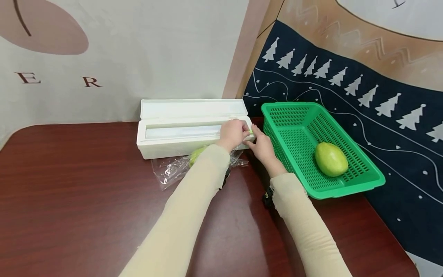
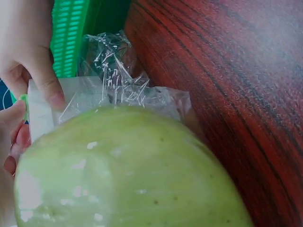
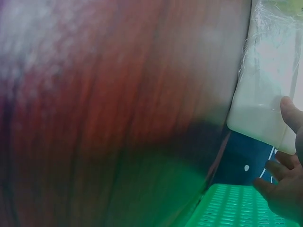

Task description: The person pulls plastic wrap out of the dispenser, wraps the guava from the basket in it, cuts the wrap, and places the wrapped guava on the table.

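A long white cling film dispenser box stands at the back of the table with its lid raised. At its right end my left hand pinches a small green tab. My right hand grips that same end, thumb on the front face and fingers round the corner. In front of the box lies a yellow-green oval fruit, covered by clear plastic film. The left forearm hides most of this fruit in the head view; the film's loose edges spread crumpled on the table.
To the right, a green plastic basket holds another yellow-green oval fruit. The dark red-brown table extends left and forward. Behind stands a pale wall; a navy cloth with white trees covers the right side.
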`<state>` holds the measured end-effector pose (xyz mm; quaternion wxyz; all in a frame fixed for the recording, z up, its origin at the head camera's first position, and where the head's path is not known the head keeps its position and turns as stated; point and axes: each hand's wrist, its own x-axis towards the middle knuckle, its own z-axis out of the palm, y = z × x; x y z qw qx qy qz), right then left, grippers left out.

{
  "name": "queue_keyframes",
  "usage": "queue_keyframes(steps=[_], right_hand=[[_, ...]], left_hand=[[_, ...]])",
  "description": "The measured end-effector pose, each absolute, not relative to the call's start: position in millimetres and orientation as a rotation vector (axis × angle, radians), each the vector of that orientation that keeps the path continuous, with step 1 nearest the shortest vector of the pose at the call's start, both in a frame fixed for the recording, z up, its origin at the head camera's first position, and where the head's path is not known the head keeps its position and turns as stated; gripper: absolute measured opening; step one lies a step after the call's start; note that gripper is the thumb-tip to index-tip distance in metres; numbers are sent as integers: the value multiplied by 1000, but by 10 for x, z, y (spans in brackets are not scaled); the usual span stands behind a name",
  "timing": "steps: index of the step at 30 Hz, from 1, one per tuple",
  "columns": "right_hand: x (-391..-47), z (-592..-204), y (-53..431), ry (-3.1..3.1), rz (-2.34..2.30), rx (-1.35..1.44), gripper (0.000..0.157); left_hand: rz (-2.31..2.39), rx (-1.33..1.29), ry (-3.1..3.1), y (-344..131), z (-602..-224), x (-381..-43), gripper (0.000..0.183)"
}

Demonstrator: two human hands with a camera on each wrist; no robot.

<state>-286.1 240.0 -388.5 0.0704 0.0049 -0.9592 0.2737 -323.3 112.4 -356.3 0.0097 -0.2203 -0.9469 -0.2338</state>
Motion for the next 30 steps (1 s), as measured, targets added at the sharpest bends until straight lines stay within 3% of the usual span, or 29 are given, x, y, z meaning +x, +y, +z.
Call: queue_keyframes(steps=[30], right_hand=[[-2823,-3818,2365,-2958,590,-11,72]], left_hand=[[-721,-692,-2971,467,-3501,-3139,21]])
